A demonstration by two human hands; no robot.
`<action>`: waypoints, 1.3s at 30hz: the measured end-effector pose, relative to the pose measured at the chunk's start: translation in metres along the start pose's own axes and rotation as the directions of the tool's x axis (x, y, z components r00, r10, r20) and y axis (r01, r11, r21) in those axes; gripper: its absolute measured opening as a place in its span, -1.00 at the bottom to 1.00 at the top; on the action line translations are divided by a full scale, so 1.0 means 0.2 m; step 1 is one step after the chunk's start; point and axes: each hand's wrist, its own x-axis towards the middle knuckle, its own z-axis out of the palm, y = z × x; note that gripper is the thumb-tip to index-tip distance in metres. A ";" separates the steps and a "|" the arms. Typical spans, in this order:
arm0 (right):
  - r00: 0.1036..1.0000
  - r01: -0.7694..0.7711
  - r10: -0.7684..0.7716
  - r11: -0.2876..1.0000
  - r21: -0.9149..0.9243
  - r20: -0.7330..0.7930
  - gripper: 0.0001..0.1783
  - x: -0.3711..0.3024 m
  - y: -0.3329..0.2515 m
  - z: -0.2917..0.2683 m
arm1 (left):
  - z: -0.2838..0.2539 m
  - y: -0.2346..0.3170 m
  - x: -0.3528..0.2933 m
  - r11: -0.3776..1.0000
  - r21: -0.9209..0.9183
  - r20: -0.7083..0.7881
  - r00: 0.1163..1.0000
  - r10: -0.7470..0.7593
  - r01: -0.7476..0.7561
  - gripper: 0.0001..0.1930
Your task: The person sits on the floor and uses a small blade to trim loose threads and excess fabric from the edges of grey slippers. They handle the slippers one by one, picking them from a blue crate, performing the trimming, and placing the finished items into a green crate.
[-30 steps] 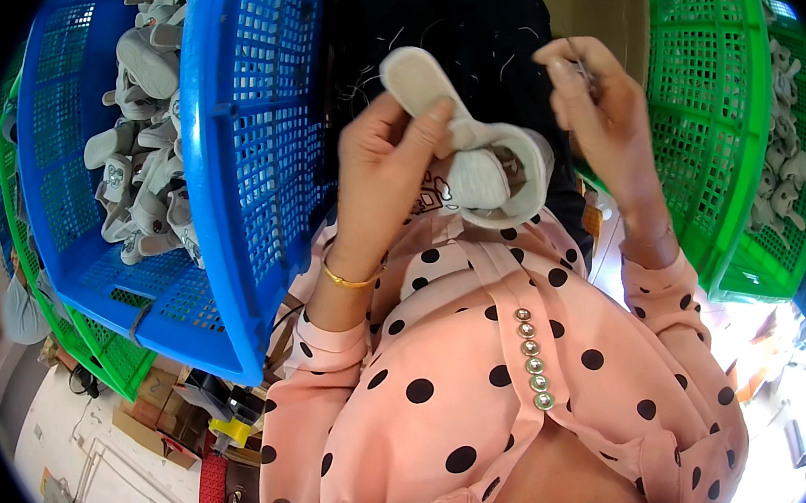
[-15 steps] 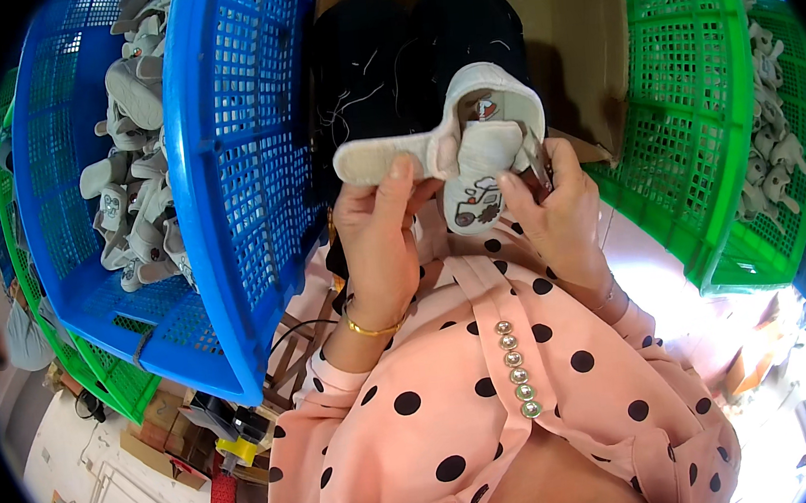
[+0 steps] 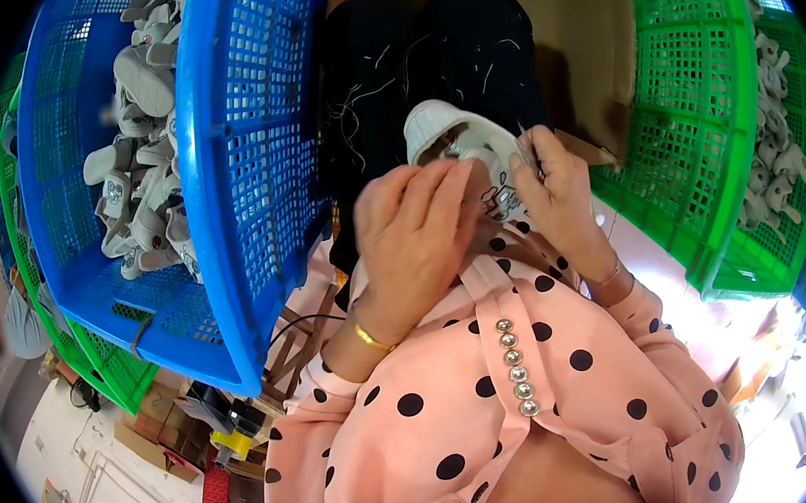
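A small white shoe upper (image 3: 437, 126) with a dark line pattern is held over my lap, its rounded end away from me. My left hand (image 3: 416, 236), slightly blurred, lies across its left side, fingers bent together over it. The strap and my left thumb are hidden beneath. At the right edge my right hand (image 3: 559, 190) pinches the upper between thumb and fingers. Also in this hand is a thin metal tool (image 3: 523, 136), its tip just showing beside the forefinger; its kind cannot be made out.
At left stands a blue plastic basket (image 3: 220, 296) holding many white shoe uppers (image 3: 144, 82). Green baskets (image 3: 675, 132) stand at right, with more white pieces (image 3: 779, 161) in the outer one. Loose threads (image 3: 348, 113) cling to my dark trousers (image 3: 376, 53). Cardboard (image 3: 584, 25) lies beyond my knees.
My left hand has moved from pinching the outstretched strap to covering the upper's left side. The upper has turned and shifted slightly left; the strap is out of sight. My right hand keeps its grip.
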 end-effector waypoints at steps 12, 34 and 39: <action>0.965 -0.178 0.224 0.942 0.284 -0.135 -0.92 -0.14 0.10 0.17 | 0.01 -0.01 -0.04 1.000 -0.001 0.081 0.997 -0.001 0.001 -0.40; 0.992 0.126 -0.123 0.984 0.127 -0.035 -0.85 -0.14 0.08 0.21 | 0.12 -0.07 -0.09 0.871 -0.429 0.304 0.946 -0.110 0.239 -0.79; 0.944 0.302 -0.283 0.948 -0.098 0.171 -0.69 0.18 -0.02 -0.04 | -0.05 -0.04 0.04 0.947 -0.320 -0.028 0.999 0.022 -0.030 -0.63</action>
